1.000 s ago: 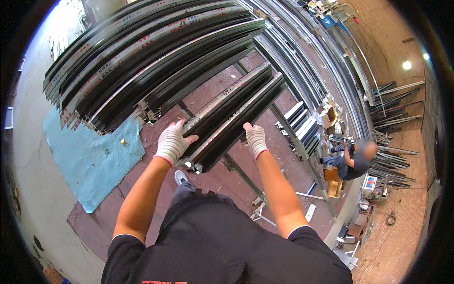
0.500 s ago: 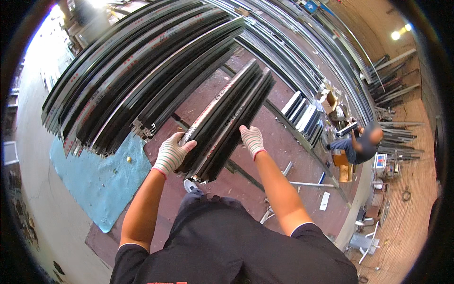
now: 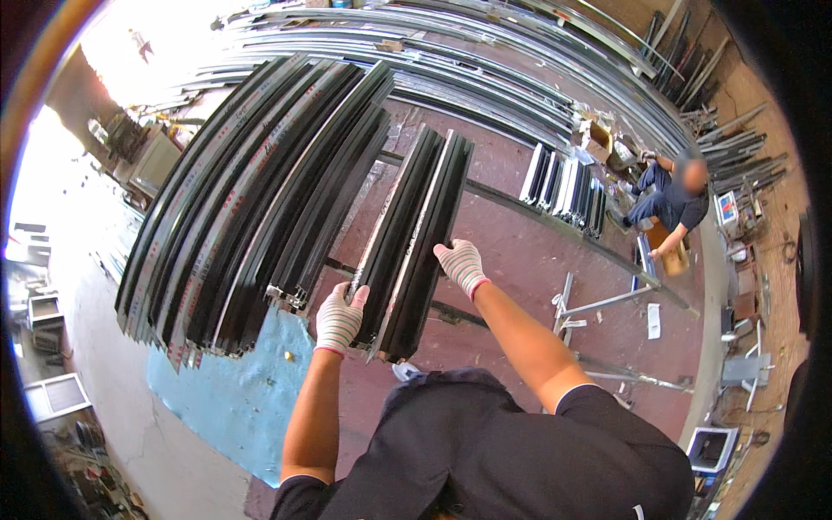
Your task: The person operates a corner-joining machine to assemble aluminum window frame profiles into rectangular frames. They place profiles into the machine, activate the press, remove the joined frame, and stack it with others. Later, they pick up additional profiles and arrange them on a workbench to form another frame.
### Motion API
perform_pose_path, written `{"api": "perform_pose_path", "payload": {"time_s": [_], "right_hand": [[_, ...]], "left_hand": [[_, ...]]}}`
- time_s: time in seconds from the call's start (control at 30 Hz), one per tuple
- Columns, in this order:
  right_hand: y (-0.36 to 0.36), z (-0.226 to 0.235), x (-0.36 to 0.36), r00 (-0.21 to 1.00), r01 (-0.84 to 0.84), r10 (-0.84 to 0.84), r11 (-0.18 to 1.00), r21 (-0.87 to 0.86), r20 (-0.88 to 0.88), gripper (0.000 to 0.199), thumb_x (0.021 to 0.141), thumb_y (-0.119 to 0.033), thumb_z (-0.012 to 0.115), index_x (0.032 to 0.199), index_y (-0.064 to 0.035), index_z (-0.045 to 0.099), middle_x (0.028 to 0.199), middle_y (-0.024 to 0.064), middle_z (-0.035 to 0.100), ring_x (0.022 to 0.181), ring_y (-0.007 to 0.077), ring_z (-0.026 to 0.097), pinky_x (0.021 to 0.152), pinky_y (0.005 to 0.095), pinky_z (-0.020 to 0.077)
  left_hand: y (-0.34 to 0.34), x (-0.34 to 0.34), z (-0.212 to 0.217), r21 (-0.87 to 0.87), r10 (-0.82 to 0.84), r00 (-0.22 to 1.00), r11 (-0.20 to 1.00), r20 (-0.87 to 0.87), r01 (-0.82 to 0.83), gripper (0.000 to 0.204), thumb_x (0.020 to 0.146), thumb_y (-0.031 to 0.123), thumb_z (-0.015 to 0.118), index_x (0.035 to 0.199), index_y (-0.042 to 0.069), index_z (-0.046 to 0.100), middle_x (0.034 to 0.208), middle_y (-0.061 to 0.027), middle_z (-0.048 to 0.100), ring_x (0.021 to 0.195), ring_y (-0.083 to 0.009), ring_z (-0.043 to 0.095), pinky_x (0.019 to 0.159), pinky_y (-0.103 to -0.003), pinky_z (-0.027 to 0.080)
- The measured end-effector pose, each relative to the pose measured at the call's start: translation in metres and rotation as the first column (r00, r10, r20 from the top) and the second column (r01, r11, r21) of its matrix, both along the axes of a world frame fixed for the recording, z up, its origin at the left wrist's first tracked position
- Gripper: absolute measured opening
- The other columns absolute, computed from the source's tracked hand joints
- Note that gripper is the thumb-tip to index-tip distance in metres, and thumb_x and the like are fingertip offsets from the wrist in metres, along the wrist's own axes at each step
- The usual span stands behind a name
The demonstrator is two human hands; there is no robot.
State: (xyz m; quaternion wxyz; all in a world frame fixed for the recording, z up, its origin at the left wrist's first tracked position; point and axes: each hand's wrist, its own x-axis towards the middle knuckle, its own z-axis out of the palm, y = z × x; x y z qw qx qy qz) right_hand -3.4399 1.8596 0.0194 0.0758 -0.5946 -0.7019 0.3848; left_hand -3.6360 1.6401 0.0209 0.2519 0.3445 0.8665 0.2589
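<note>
Two side-by-side rows of long dark metal profiles (image 3: 406,238) lie before me, their near ends toward my body. Striped pale gloves cover both hands. My left hand (image 3: 340,317) is closed on the left side near the close end, thumb over the top edge and fingers partly hidden. Farther up the right side, my right hand (image 3: 461,267) has its curled fingers against the outer profile; its fingertips are partly out of sight. To the left of these rows rests a larger stack of dark profiles (image 3: 251,199) with pale, marked edges.
A blue sheet (image 3: 234,390) covers the floor below the large stack. Support rails (image 3: 572,234) run beneath the profiles. Shorter profiles (image 3: 563,192) lie at right, near a seated co-worker (image 3: 672,199) and a cardboard box (image 3: 667,247). Long bars (image 3: 485,78) stretch across the back.
My view has turned, shifting the scene. Both hands stay at the sides of the profile rows. The co-worker has gone from holding a dark piece up to reaching one arm down.
</note>
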Motion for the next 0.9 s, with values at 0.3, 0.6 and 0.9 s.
{"api": "perform_pose_path", "payload": {"time_s": [0.3,0.6,0.9], "right_hand": [[-0.020,-0.010,-0.004,0.998,-0.047,0.043,0.994,0.102,0.036,0.057,0.086,-0.048,0.062,0.103,0.0053,0.073,0.106,0.0332,0.071,0.107,0.0455,0.069,0.094,0.0488,0.0539],[-0.078,-0.023,-0.004,0.993,-0.109,0.110,0.994,-0.026,0.051,0.061,0.087,-0.049,0.063,0.110,0.0060,0.073,0.112,0.0317,0.071,0.110,0.0439,0.069,0.096,0.0479,0.0539],[-0.137,-0.018,0.008,0.965,-0.251,0.262,0.910,-0.331,-0.012,0.065,0.085,-0.051,0.064,0.108,0.0095,0.072,0.113,0.0337,0.070,0.114,0.0453,0.068,0.098,0.0472,0.0529]], "left_hand": [[0.005,-0.004,-0.007,0.022,-0.079,0.984,0.996,-0.160,0.083,0.060,0.099,0.059,0.058,0.128,0.007,0.066,0.109,-0.0260,0.073,0.105,-0.0455,0.069,0.092,-0.051,0.054],[0.005,-0.018,-0.024,-0.061,-0.142,0.967,0.989,-0.212,0.132,0.069,0.101,0.063,0.051,0.137,0.006,0.060,0.115,-0.0293,0.071,0.110,-0.0471,0.067,0.096,-0.053,0.053],[-0.005,-0.020,-0.037,-0.110,-0.191,0.926,0.980,-0.325,0.164,0.066,0.104,0.059,0.047,0.137,0.004,0.061,0.119,-0.0289,0.070,0.112,-0.0454,0.068,0.097,-0.052,0.053]]}}
